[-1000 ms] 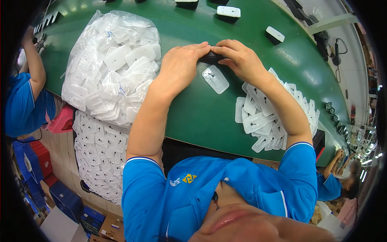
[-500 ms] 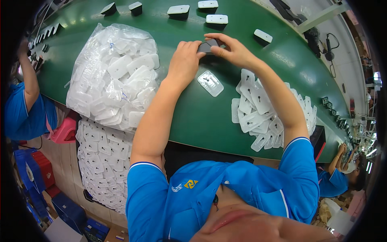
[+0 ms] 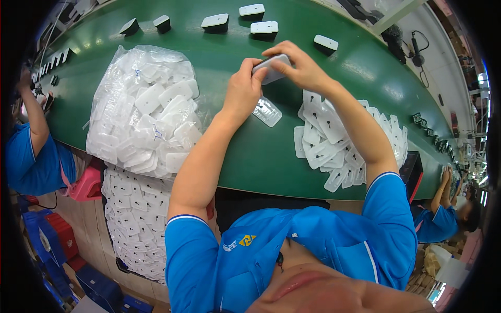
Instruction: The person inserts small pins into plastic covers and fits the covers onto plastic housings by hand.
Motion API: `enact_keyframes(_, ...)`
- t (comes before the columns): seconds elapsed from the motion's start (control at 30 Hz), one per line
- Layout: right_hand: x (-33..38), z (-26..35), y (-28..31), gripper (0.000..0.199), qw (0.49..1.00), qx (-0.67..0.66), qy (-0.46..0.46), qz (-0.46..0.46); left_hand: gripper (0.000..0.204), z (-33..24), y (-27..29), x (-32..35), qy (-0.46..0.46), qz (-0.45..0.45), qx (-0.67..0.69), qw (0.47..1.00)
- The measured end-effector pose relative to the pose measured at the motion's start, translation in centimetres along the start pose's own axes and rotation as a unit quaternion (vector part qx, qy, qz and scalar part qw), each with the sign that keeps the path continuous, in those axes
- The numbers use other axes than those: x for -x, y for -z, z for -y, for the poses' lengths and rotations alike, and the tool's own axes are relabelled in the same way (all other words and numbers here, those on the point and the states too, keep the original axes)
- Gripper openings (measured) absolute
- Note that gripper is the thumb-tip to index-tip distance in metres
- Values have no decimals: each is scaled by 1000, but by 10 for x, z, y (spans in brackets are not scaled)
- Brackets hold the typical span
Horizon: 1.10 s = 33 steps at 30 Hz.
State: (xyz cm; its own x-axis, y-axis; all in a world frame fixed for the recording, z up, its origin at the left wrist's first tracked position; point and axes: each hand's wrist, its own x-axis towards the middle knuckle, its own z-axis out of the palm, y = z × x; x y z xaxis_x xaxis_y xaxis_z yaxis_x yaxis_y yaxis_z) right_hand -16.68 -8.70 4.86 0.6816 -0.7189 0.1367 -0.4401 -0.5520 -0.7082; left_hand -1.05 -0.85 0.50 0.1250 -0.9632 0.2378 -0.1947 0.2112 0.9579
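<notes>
Dark casing with a pale face [image 3: 272, 76] is resting between both hands over the green table [image 3: 261, 156], the left hand [image 3: 243, 86] pinching its left end and the right hand [image 3: 302, 68] gripping its right narrowly, probably to keep it steady. One loose translucent plate [image 3: 269, 113] is lying just below the hands, while a pile of white plates [image 3: 319, 136] is sitting on the right, seemingly for easy reach.
</notes>
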Motion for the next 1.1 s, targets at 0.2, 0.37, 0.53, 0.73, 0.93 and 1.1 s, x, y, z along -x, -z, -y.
enact_keyframes(0.2, -8, -19, 16, 27, 998, -67, 6, -11, 25, 8, -2, 0, -8, -44, -21, 999)
enact_keyframes(0.37, -20, -73, 40, 32, 982, 21, -82, -167, 19, -7, 14, 7, -94, -33, -206, 973)
enact_keyframes(0.53, -29, -86, 42, 48, 940, 197, -248, -128, 16, -18, 20, 18, -74, 109, -269, 954)
enact_keyframes(0.73, -25, -91, 41, 48, 928, 274, -198, -159, 11, -8, 27, 14, -94, 45, -315, 943)
enact_keyframes(0.93, -11, -55, 30, 23, 887, 372, 44, -271, 8, -3, 27, 16, -108, 65, -303, 945)
enact_keyframes(1.1, 20, 15, -17, 16, 951, 213, 210, -74, 12, -1, 29, 14, -93, 15, -314, 945)
